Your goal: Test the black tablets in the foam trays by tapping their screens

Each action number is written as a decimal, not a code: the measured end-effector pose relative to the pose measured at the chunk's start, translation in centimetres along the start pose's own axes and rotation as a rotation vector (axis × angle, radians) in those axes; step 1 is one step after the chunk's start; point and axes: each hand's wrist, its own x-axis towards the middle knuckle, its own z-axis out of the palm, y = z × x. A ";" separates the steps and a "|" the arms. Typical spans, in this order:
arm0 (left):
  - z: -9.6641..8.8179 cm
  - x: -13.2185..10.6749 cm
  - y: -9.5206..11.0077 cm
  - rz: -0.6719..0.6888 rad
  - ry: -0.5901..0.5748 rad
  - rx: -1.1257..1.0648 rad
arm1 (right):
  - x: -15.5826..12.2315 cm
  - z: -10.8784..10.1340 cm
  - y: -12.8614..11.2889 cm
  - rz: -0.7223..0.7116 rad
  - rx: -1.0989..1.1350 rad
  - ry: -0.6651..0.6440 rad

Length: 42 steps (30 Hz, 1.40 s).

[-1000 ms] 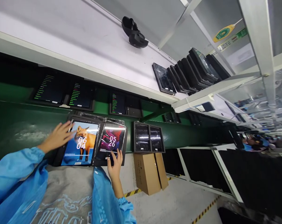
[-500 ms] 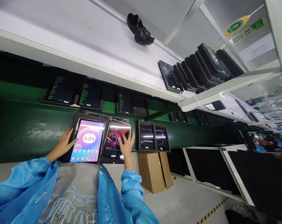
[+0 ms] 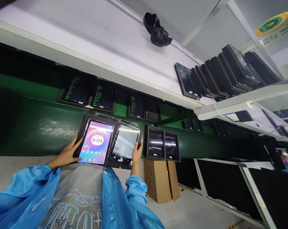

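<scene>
A black tray (image 3: 85, 124) holds two tablets side by side at the near edge of the green worktop. The left tablet (image 3: 95, 143) is lit, with a colourful home screen and the time 6:04. A pale grey picture fills the right tablet (image 3: 124, 143), above a dark strip with small icons. My left hand (image 3: 68, 154) is closed around the tray's left edge, its thumb by the left tablet. Gripping the right edge beside the right tablet is my right hand (image 3: 136, 156); its fingertips are partly hidden. Clear film edges show behind the tablets.
Another tray with two dark tablets (image 3: 155, 143) lies to the right, above a cardboard box (image 3: 158, 181). Tablets with green text (image 3: 103, 97) line the back, beneath a white shelf (image 3: 98, 41). That shelf carries a row of black tablets (image 3: 220, 74) and a black object (image 3: 157, 30).
My right hand has moved from the right tablet's screen to the tray's right edge. That screen went from a pink lock screen to the grey picture. My view has shifted slightly left.
</scene>
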 end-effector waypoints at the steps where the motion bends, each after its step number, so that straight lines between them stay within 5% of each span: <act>1: -0.1 0.0 0.0 -0.001 0.001 0.004 | -0.3 0.0 0.2 0.000 0.003 0.007; 13: -1.4 0.5 0.6 -0.073 0.025 -0.187 | -4.6 1.7 -0.7 -0.249 -0.096 0.124; 21: -1.2 0.7 -0.1 -0.080 0.062 -0.189 | -9.0 1.0 0.2 -0.397 -0.226 -0.022; 29: -1.3 1.5 -0.1 -0.088 0.105 -0.236 | -7.6 5.3 -5.3 -0.475 -0.280 -0.126; 32: -1.7 1.6 -0.2 -0.086 0.099 -0.226 | -6.2 4.1 -4.2 -0.421 -0.294 -0.084; 36: -1.4 1.4 -0.2 -0.073 0.100 -0.218 | -5.0 -0.3 0.0 -0.270 -0.302 0.083; 39: -0.8 1.4 0.1 -0.090 0.123 -0.230 | -4.9 -3.1 1.7 -0.296 -0.308 0.190; 42: -0.6 1.5 0.5 -0.110 0.142 -0.257 | -5.3 -3.4 1.3 -0.352 -0.294 0.202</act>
